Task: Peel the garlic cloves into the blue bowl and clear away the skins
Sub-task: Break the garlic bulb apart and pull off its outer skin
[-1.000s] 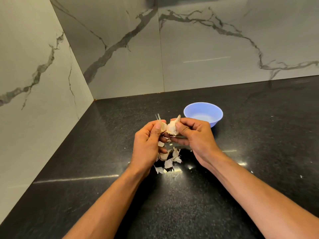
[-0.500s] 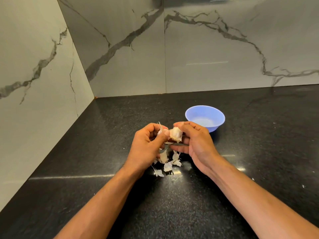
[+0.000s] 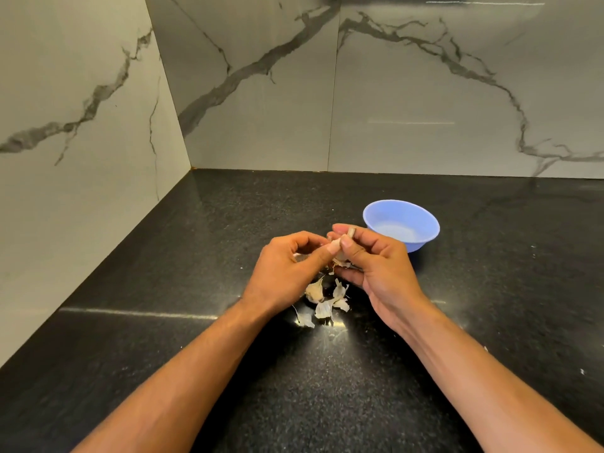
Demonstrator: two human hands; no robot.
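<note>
- Both hands meet above the black countertop (image 3: 163,322), just left of and nearer the camera than the blue bowl (image 3: 401,224).
- Right hand (image 3: 376,266): fingers curled, thumb and fingertips pinching the garlic piece (image 3: 340,253). A stub of stem pokes out at the top between its thumb and index finger.
- Left hand (image 3: 287,269): fingers curled, thumb tip pressed on the left side of the same garlic piece, touching the right thumb. A pale scrap shows in its curled fingers; cannot tell what it is.
- Garlic piece is off the counter, held between the two hands; loose papery skin hangs from its underside.
- Blue bowl sits upright on the countertop, right hand's knuckles overlap its left rim in this view. Inside looks bare; no cloves visible in it.
- Skins (image 3: 323,300): small pile of pale flakes on the countertop directly below the hands, between the two wrists. One fatter piece at the pile's left could be a clove, not clear.
- A few tiny white specks lie scattered on the counter at far right.
- Grey-veined marble wall panels (image 3: 425,93) close the corner behind and to the left.
</note>
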